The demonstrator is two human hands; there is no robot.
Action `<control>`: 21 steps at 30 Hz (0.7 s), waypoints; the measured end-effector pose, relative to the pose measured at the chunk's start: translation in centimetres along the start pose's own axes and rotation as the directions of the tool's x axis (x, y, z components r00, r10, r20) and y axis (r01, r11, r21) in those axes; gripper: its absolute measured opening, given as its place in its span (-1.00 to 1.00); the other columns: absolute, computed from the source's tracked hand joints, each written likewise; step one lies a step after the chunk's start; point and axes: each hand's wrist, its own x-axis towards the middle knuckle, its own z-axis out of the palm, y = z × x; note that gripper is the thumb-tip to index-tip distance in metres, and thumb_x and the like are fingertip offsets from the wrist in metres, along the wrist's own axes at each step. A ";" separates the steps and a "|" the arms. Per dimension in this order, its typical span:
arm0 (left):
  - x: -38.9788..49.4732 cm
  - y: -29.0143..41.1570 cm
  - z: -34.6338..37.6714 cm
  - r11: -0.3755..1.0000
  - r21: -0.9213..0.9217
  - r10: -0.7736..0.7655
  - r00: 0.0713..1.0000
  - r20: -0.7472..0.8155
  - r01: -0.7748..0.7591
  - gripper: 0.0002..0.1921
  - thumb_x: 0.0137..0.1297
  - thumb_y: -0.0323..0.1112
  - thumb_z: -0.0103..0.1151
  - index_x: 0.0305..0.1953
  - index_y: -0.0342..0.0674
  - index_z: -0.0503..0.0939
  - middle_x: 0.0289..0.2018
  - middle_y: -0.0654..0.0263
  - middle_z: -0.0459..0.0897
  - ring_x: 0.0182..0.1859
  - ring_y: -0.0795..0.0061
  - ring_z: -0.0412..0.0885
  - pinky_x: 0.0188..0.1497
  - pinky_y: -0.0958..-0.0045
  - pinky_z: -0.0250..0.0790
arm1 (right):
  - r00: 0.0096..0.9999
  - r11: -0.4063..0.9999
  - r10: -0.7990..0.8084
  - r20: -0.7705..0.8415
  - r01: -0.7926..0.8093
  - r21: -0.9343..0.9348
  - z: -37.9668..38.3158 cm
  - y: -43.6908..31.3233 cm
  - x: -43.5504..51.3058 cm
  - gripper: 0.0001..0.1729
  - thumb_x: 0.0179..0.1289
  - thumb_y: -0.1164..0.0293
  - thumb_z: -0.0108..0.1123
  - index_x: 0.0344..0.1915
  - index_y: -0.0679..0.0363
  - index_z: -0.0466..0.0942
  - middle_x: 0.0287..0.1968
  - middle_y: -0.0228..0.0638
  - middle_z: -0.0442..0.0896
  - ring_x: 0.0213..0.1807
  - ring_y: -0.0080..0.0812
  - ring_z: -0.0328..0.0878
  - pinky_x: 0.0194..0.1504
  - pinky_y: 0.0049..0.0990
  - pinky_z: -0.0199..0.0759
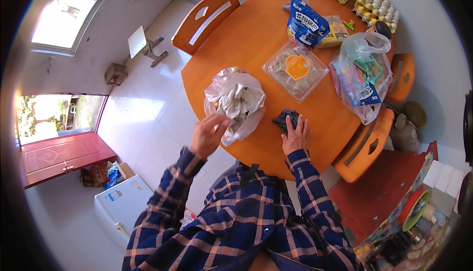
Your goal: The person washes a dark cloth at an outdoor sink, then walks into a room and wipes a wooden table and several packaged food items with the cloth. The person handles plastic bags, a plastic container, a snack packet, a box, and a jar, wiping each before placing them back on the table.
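My left hand (208, 136) is at the near-left edge of a thin clear plastic bag (255, 113). Its fingers are bent, with a gap between thumb and forefinger and nothing visible between them; whether it touches the bag I cannot tell. Crumpled whitish cloth or paper (236, 102) fills the bag. My right hand (296, 138) lies with spread fingers on a bunched dark grey cloth (282, 120), which the fingers partly cover. Both cloth and bag rest on the orange wooden table (229, 54). Beyond the right hand lies a square clear plastic box (281, 75) of dried greyish food with an orange label.
A blue snack pouch (305, 21), a yellow box (334, 30) and a filled plastic bag (364, 75) stand farther back. Egg trays (375, 6) sit at the far right. Wooden chairs (207, 19) ring the table, one (366, 147) close on my right. A fridge (122, 200) stands to my left.
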 end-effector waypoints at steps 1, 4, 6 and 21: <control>-1.7 0.3 -0.3 0.997 -0.082 -0.007 1.000 -0.025 0.005 -0.80 0.49 -0.31 0.26 -0.08 -0.34 0.72 -0.25 0.12 0.78 -0.14 0.15 0.74 0.03 0.28 0.56 | 1.000 1.000 0.020 0.010 -0.020 0.003 1.4 0.2 0.6 -0.18 0.46 0.34 0.32 0.63 -0.28 0.22 0.73 -0.12 -0.07 0.71 0.15 -0.10 0.61 0.14 -0.02; -5.0 2.4 1.5 0.992 0.096 0.094 0.992 -0.088 -0.086 -0.51 0.26 -0.25 0.49 0.18 -0.23 0.63 0.11 0.05 0.68 0.09 0.04 0.67 0.17 0.21 0.52 | 0.999 0.999 0.047 0.018 -0.047 -0.012 5.1 0.5 2.2 -0.22 0.47 0.39 0.30 0.60 -0.27 0.28 0.71 -0.11 0.01 0.66 0.16 0.02 0.55 0.06 0.16; -5.1 0.6 3.0 0.908 0.409 0.131 0.990 -0.059 -0.095 -0.45 0.09 -0.31 0.57 0.15 -0.17 0.66 0.04 0.11 0.71 0.09 0.01 0.67 0.19 0.13 0.49 | 1.000 0.999 0.004 -0.001 -0.004 -0.035 6.0 0.7 3.0 -0.27 0.46 0.45 0.29 0.55 -0.24 0.36 0.67 -0.08 0.11 0.59 0.18 0.16 0.48 0.00 0.32; 4.3 7.3 2.4 0.897 0.042 0.440 0.874 -0.208 -0.441 -0.72 0.31 -0.68 0.26 0.03 -0.37 0.61 -0.03 0.10 0.70 -0.02 0.15 0.71 0.11 0.26 0.56 | 0.953 0.969 -0.248 -0.174 0.244 -0.043 7.8 2.1 -1.6 -0.68 0.41 0.40 0.30 0.11 -0.13 0.74 0.52 -0.21 0.40 0.54 0.12 0.23 0.42 0.06 0.31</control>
